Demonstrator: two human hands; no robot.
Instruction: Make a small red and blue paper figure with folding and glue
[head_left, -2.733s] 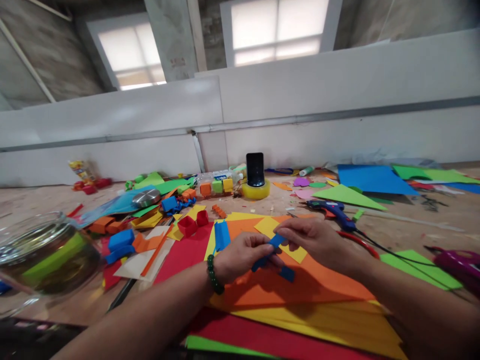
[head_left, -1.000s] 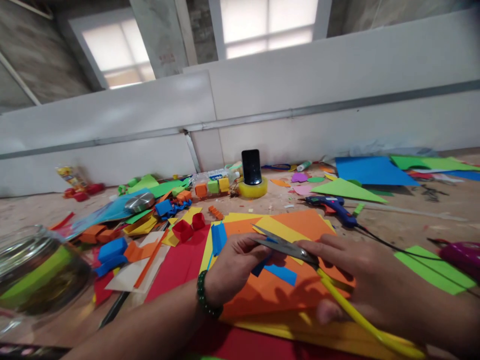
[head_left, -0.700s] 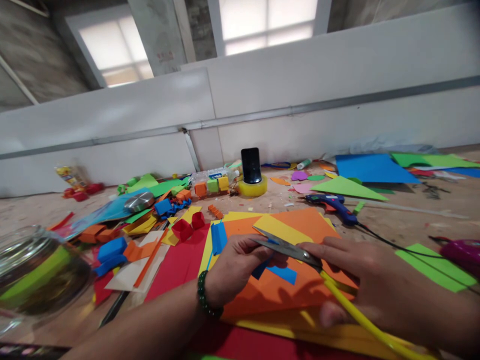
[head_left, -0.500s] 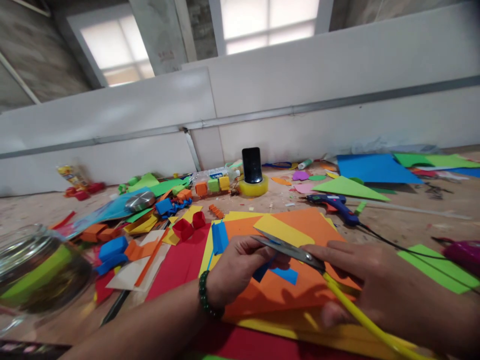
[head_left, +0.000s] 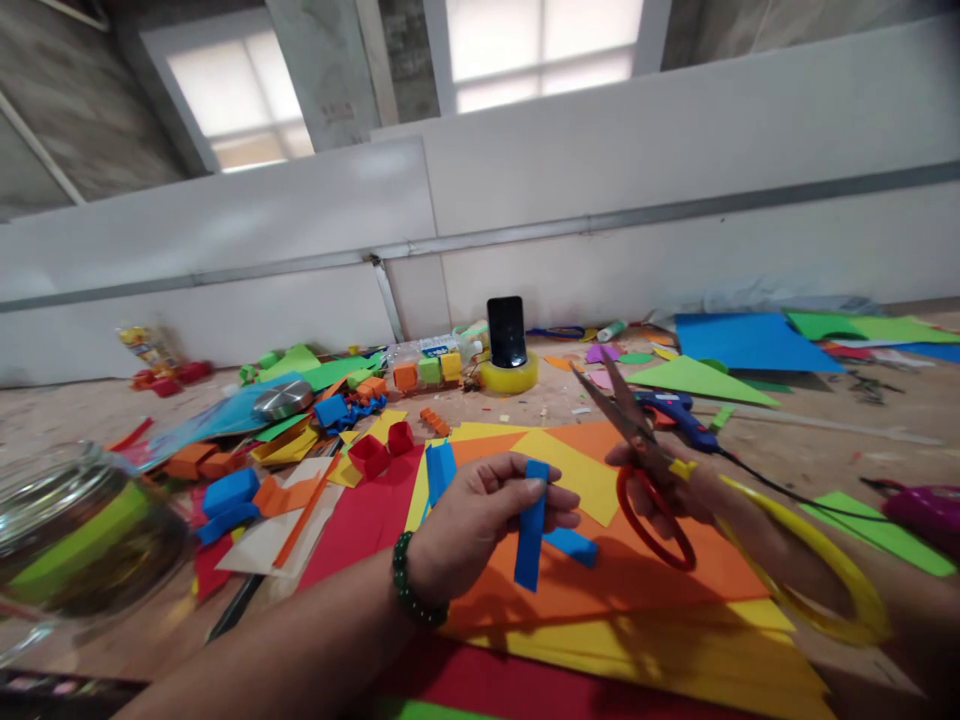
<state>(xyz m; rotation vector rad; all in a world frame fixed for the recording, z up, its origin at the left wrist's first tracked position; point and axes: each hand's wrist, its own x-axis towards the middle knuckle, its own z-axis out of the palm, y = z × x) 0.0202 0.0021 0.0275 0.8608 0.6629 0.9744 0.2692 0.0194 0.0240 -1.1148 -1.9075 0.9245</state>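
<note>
My left hand [head_left: 487,515] pinches a blue paper strip [head_left: 531,535] between thumb and fingers, the strip hanging down. My right hand [head_left: 697,500] holds a pair of scissors [head_left: 637,435] with one red and one yellow handle loop; the blades are parted and point up and away from the strip. Under both hands lie orange sheets [head_left: 600,580] on top of yellow and red ones. Another blue piece [head_left: 571,546] rests on the orange paper just right of the strip, and a folded blue strip [head_left: 439,472] lies behind my left hand.
At left stands a glass teapot [head_left: 82,540]. A phone [head_left: 506,332] leans upright on a yellow tape roll [head_left: 510,375] at the back. A blue glue gun [head_left: 679,412] lies right, its cord crossing the table. Small folded paper pieces [head_left: 371,455] are scattered left of the sheets.
The scissors have moved right and up, away from the blue strip, and their blades have spread. My left hand has turned the strip so it hangs in plain view.
</note>
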